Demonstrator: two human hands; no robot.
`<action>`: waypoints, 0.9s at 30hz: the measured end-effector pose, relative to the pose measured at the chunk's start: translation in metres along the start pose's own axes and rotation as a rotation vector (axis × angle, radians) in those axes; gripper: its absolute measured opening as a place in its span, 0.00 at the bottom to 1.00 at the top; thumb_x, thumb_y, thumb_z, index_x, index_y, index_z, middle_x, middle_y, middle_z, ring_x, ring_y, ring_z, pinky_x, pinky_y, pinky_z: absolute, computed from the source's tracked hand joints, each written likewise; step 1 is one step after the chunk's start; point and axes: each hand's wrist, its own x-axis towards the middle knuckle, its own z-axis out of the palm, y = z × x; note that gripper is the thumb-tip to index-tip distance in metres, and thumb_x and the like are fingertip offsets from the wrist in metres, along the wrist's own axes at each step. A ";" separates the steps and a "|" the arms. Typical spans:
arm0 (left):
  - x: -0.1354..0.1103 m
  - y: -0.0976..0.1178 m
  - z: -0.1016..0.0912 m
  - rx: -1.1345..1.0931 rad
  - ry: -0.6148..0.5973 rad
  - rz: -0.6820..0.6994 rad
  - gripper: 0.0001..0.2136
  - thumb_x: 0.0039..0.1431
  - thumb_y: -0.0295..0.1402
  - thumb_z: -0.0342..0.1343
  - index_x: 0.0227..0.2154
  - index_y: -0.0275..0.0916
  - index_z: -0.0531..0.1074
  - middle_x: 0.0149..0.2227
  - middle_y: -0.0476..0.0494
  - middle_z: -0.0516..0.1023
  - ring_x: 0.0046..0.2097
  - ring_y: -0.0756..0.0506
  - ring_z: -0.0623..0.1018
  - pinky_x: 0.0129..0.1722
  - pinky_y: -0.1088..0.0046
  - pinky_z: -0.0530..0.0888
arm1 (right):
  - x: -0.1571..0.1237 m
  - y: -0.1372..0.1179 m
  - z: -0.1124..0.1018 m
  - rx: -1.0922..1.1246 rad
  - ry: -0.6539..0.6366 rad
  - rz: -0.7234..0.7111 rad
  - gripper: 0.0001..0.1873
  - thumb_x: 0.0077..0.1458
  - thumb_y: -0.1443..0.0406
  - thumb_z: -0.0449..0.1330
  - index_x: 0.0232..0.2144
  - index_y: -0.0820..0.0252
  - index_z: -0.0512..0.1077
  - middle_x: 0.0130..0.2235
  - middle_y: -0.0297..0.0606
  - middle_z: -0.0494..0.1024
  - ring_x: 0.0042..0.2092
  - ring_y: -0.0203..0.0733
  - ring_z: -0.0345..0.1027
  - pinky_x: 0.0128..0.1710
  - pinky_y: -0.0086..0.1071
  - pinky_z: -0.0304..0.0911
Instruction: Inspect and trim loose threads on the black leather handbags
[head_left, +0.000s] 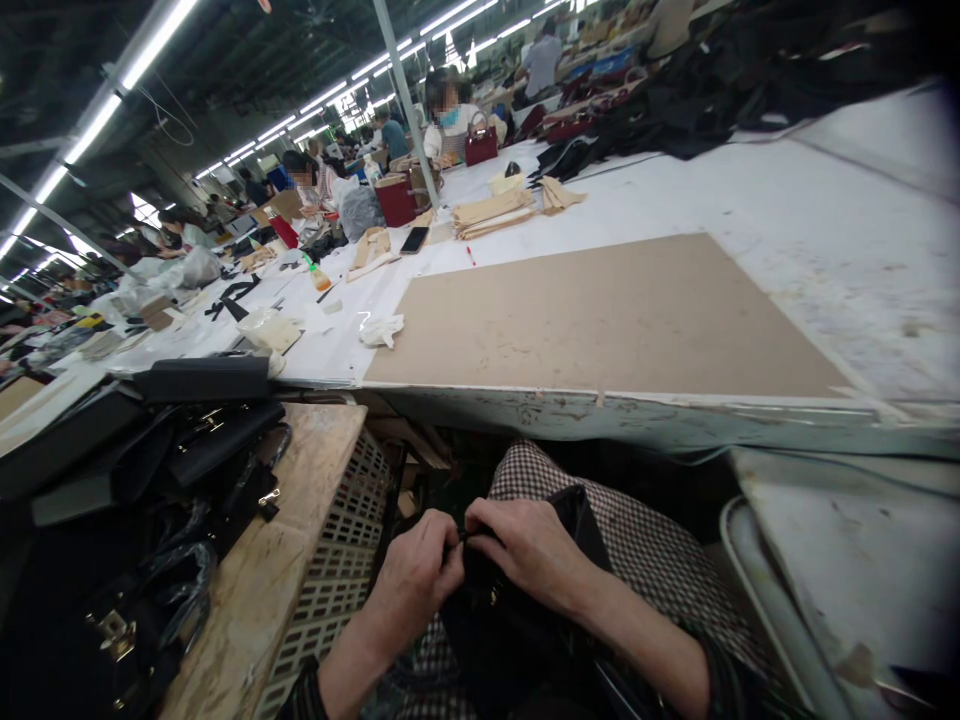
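Below the tabletop's (pixel 810 230) near edge, a black item (pixel 510 650) rested in the person's checkered lap (pixel 637 530). The left hand (pixel 420 568) and right hand (pixel 529 545) were close together at its edge, each grip pinched closed on it. A brown sheet (pixel 600 320) lay along the tabletop's near edge, a crumpled white wad (pixel 382 330) at its left side.
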 end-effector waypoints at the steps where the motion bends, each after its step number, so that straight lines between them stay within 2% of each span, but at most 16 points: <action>1: -0.001 0.000 0.000 -0.020 0.009 0.008 0.03 0.64 0.25 0.47 0.36 0.40 0.63 0.35 0.46 0.71 0.35 0.47 0.74 0.35 0.72 0.71 | 0.000 0.000 0.000 0.001 -0.004 -0.023 0.03 0.62 0.66 0.59 0.39 0.53 0.70 0.36 0.30 0.79 0.39 0.42 0.73 0.37 0.31 0.57; 8: -0.005 -0.002 0.000 0.027 0.078 0.077 0.03 0.65 0.25 0.47 0.36 0.39 0.64 0.35 0.46 0.73 0.34 0.47 0.76 0.34 0.73 0.71 | 0.002 0.000 0.005 0.036 0.028 -0.138 0.04 0.62 0.69 0.57 0.38 0.56 0.71 0.39 0.32 0.76 0.40 0.39 0.71 0.39 0.29 0.61; 19: -0.007 0.000 -0.005 -0.009 0.061 0.060 0.04 0.65 0.25 0.47 0.36 0.39 0.65 0.33 0.47 0.72 0.32 0.48 0.74 0.32 0.75 0.70 | 0.003 -0.002 0.003 -0.087 0.018 -0.236 0.05 0.64 0.69 0.54 0.38 0.60 0.71 0.40 0.39 0.76 0.42 0.42 0.70 0.42 0.32 0.64; 27: -0.010 0.000 -0.007 -0.117 0.043 0.061 0.05 0.64 0.24 0.46 0.37 0.39 0.64 0.35 0.45 0.71 0.36 0.48 0.74 0.36 0.74 0.72 | 0.008 -0.008 -0.006 -0.171 -0.043 -0.289 0.03 0.60 0.70 0.56 0.36 0.60 0.70 0.38 0.36 0.75 0.38 0.41 0.68 0.36 0.31 0.62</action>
